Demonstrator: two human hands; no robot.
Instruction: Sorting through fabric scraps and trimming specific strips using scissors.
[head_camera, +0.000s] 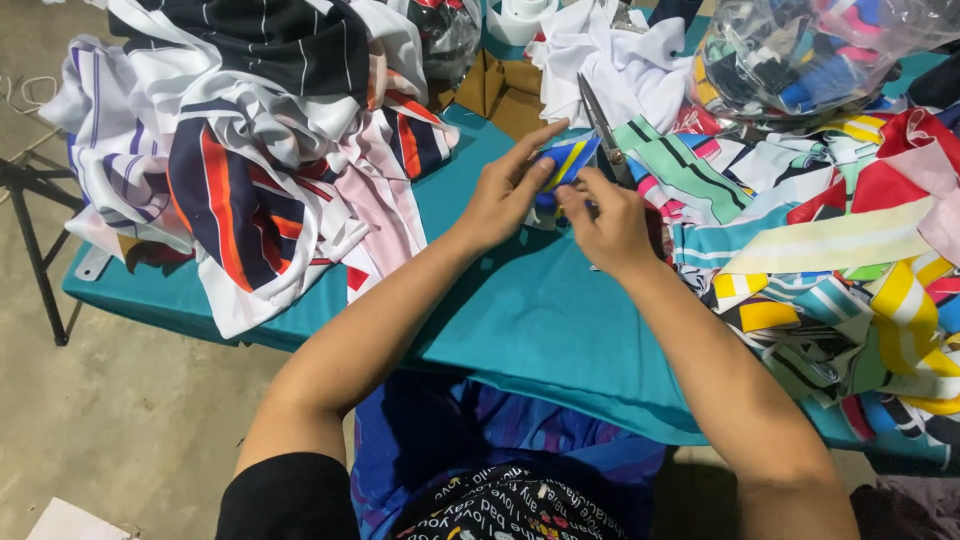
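Observation:
My left hand (503, 193) pinches a small blue cloth piece with yellow and white stripes (571, 160) over the teal-covered table (520, 310). My right hand (610, 222) grips a pair of scissors (600, 125), whose blades point up and away just right of the cloth piece. Both hands meet near the middle of the table. The scissors' handles are hidden inside my right hand.
A heap of striped white, navy and orange garments (240, 130) fills the table's left. Several colourful striped cloth strips (840, 270) pile on the right. A clear plastic bag of items (800, 50) and white fabric (620, 55) lie at the back. Bare concrete floor (110, 400) lies left.

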